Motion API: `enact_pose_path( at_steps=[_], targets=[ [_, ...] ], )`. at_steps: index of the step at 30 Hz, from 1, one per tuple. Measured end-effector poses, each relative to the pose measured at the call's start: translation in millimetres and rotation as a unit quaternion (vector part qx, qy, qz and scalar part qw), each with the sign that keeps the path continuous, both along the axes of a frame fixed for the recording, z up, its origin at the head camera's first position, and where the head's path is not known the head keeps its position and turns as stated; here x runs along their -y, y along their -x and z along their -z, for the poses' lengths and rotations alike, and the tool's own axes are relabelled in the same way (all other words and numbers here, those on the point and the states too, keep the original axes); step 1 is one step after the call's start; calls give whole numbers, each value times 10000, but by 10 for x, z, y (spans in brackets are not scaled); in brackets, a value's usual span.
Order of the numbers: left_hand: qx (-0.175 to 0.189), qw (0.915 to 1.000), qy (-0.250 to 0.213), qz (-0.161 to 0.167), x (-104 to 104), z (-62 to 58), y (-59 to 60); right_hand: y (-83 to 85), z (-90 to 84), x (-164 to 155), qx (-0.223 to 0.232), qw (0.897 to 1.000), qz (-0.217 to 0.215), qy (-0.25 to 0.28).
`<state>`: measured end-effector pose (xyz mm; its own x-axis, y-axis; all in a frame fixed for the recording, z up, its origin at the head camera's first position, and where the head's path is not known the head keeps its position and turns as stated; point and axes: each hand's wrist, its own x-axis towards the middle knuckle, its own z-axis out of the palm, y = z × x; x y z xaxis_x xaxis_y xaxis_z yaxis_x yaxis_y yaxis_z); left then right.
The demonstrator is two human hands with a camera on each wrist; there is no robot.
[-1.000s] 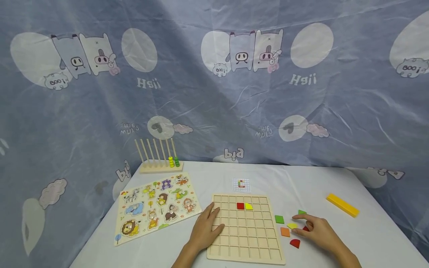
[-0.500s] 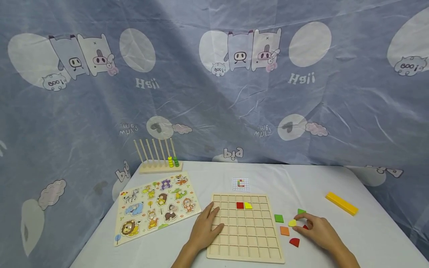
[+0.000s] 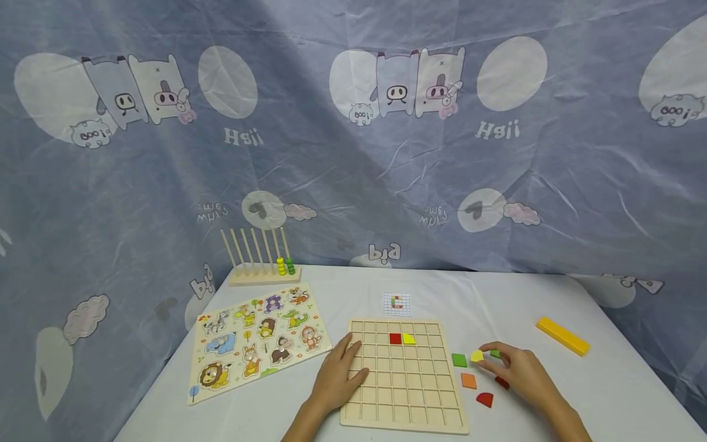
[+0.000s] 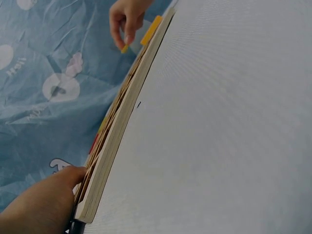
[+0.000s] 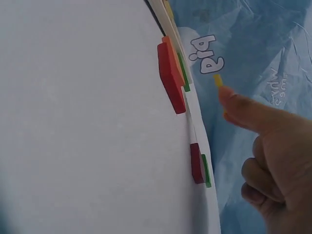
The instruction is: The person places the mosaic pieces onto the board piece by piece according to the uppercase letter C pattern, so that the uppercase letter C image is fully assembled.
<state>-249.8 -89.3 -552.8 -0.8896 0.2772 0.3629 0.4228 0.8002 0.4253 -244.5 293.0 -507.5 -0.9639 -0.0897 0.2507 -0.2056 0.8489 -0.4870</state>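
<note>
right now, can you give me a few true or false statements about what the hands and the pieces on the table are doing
1. The right hand pinches a yellow piece lifted off the table. True.
2. The left hand holds a red piece above the board. False: it rests flat on the left edge of the grid board and holds nothing.
3. A red tile and a yellow tile sit side by side in the grid. True.
4. The animal puzzle lies to the right of the grid board. False: it lies to its left.
5. The yellow bar lies apart, near the table's right edge. True.
</note>
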Motion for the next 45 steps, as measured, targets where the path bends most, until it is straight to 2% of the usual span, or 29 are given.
enact_pose_path(
  at_steps=[5,13,19,25,34,39,45],
  targets=[
    [24,10000,-9,46,-8,-7,-9,84,-154,214,-292,9994,-163,-49],
    [-58,10000,9,27,1,-5,-5,258,-380,731,-735,9968,-299,-68],
    [14,10000,-11,11,13,0,-2,386,-467,1076,-1141,9917,-572,117],
    [-15,10000,-16,16,18,-13,2,489,-418,1357,-1056,9919,-709,75],
    [-32,10000,19,-13,12,7,-2,549,-256,1629,-800,9925,-926,-34],
    [-30,10000,35,10,9,6,-2,557,-113,1700,-678,9939,-859,-159],
    [-68,10000,58,13,8,-5,-7,525,-48,1740,-678,9944,-723,-359]
  ],
)
